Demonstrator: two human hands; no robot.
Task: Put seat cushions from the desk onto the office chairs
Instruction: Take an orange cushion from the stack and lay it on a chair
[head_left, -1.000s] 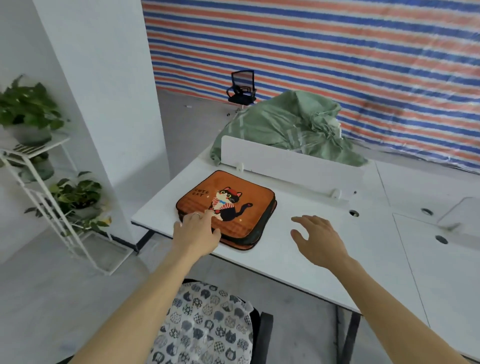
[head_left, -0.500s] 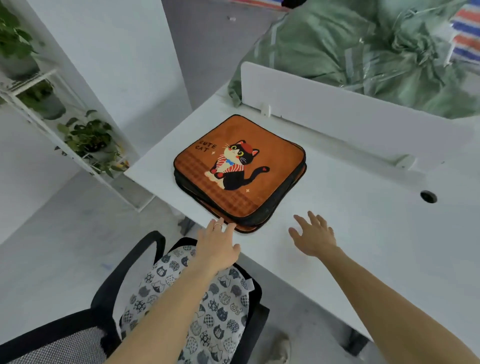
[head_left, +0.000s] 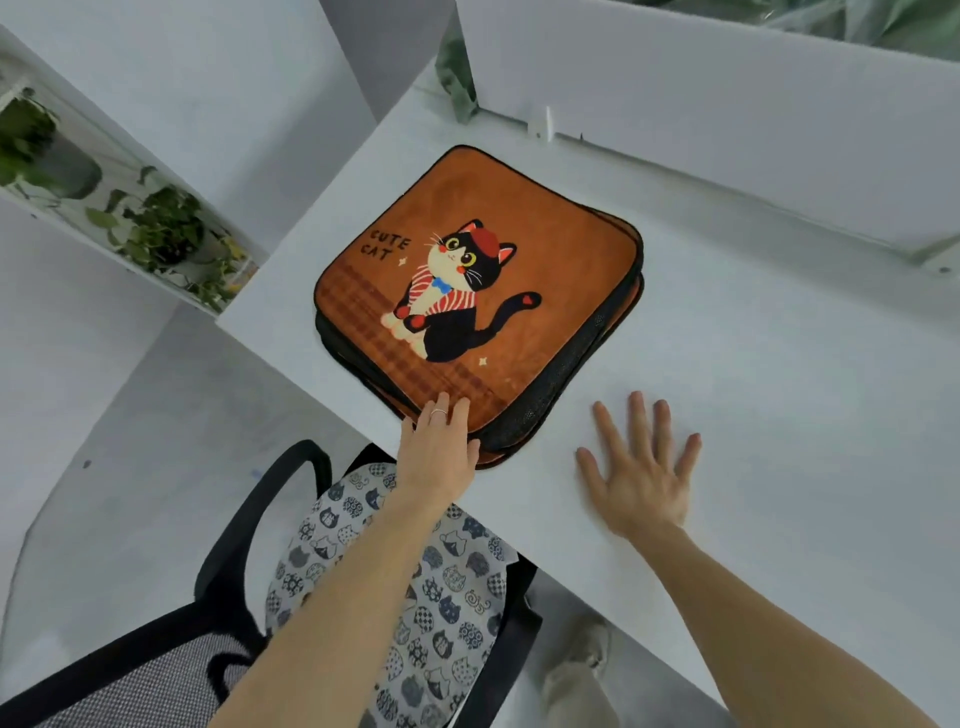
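White worktop (head_left: 779, 374) is carrying the cushions (head_left: 561, 270), stacked near its corner above the chair (head_left: 244, 525). They are looking soft, light and floppy, so I am favouring the near edge. My left hand (head_left: 439, 457) is touching it, fingers straight; my right hand (head_left: 644, 478) is lying spread, empty.

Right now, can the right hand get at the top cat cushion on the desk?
Probably yes. The right hand lies flat and open on the desk, just right of the top cat cushion, with only bare desktop between them. The left hand touches just its near edge.
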